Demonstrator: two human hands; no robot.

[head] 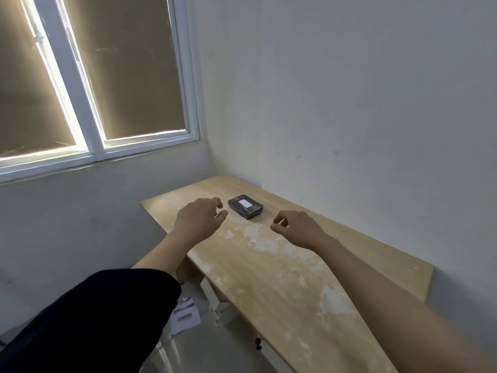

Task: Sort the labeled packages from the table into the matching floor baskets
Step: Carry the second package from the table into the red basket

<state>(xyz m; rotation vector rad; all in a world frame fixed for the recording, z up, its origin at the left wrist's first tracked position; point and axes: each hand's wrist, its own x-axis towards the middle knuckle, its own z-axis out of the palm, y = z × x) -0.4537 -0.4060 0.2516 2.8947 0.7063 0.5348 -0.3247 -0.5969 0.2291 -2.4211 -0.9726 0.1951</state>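
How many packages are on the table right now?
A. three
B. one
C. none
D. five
B. Just one dark wrapped package with a white label lies on the wooden table, between the left hand and the right hand, and neither hand touches it.

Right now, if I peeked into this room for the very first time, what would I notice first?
Probably the two bare hands reaching out over the wooden table, the left hand and the right hand, both empty with curled fingers. Between and just beyond them lies one small dark package with a white label on top, alone near the far corner. Up on the left, a big white-framed window glows around its brown covering.
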